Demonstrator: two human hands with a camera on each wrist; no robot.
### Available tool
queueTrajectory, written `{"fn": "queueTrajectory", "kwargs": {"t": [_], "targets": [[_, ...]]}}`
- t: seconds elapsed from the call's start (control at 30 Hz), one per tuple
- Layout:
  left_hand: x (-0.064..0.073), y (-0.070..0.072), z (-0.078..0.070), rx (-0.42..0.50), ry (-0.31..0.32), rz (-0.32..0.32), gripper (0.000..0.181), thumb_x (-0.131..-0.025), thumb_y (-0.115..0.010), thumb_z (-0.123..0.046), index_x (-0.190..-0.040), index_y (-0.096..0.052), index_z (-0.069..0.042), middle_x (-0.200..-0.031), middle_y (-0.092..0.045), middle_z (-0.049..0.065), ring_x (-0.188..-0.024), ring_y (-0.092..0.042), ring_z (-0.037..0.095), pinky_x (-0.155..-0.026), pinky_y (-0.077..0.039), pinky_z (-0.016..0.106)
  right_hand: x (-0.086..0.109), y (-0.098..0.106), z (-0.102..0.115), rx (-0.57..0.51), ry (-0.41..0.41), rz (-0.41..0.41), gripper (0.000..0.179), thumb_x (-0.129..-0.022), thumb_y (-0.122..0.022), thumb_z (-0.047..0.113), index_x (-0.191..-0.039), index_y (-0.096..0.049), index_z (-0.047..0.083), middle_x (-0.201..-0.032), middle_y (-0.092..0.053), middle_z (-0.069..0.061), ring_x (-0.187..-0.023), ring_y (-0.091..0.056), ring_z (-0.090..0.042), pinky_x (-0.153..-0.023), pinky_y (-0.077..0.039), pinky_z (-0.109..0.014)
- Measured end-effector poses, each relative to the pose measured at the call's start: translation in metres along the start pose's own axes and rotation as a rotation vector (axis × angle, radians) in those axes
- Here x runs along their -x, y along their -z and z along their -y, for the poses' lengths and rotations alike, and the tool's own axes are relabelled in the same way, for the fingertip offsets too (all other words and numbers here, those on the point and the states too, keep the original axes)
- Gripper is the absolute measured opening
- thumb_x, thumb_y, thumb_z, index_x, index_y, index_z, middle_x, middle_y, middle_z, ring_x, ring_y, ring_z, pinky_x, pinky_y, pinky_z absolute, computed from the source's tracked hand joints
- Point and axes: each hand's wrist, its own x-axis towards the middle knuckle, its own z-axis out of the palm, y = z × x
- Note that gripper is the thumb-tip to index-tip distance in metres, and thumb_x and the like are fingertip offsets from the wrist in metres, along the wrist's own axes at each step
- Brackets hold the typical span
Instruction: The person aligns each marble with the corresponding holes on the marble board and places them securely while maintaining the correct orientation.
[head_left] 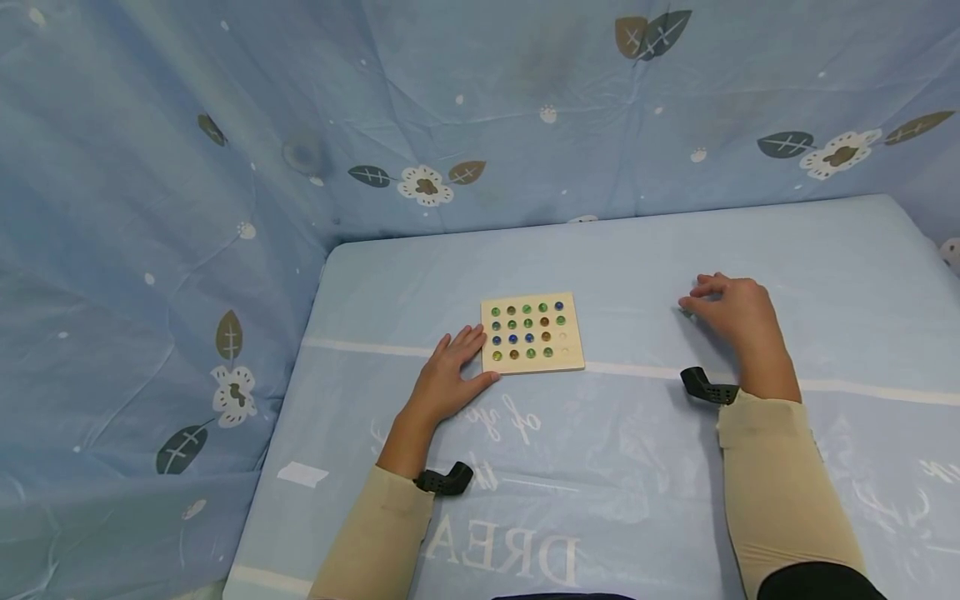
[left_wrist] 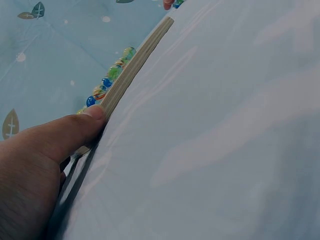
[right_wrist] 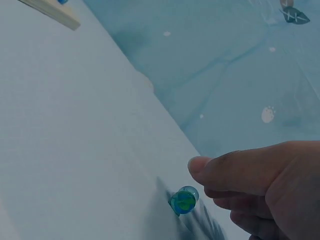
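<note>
A pale wooden board (head_left: 533, 368) lies on the table with rows of green, blue and amber marbles in its round hollows. Two hollows near its right edge hold no marble. My left hand (head_left: 447, 381) rests at the board's left side, fingers spread and fairly straight. Its thumb (left_wrist: 92, 113) touches the board's edge in the left wrist view. Off to the right, my right hand (head_left: 738, 310) hovers low with its fingers bent. Green-blue glass marbles (right_wrist: 184, 201) sit on the table just beside its fingertips, overlapping, so their number is hard to tell.
A light blue cloth with printed lettering covers the table (head_left: 600, 467). Patterned blue curtains (head_left: 510, 108) hang behind and at the left. A white patch (head_left: 302, 474) lies near the left edge. Black wrist cameras sit on both wrists.
</note>
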Motion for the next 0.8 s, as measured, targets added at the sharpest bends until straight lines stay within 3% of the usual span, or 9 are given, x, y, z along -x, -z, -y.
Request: {"fn": "queueTrajectory", "kwargs": {"t": [0.27,0.8], "targets": [[-0.0001,-0.0004,-0.0002,-0.001,0.003,-0.002,0.076,-0.083,-0.062,-0.057,-0.145,-0.038,-0.021,-0.151,-0.030,-0.015,-0.142,-0.024,0.008,-0.120,-0.013,0.036,-0.0022,-0.0024,-0.0036,0.020,-0.039,0.017,0.044,-0.087,-0.064,0.036,-0.106,-0.069,-0.004,-0.140,-0.045,-0.017,-0.137,-0.029,-0.040,-0.109,-0.025,-0.058],[0.0005,0.0005,-0.0012,-0.005,0.004,-0.003,0.075,-0.083,-0.063,-0.055,-0.145,-0.038,-0.020,-0.150,-0.031,-0.014,-0.142,-0.024,0.009,-0.120,-0.014,0.036,-0.0020,-0.0072,-0.0010,0.024,-0.036,0.022,0.042,-0.087,-0.064,0.033,-0.106,-0.069,-0.004,-0.141,-0.043,-0.019,-0.138,-0.027,-0.040,-0.110,-0.023,-0.059]]}}
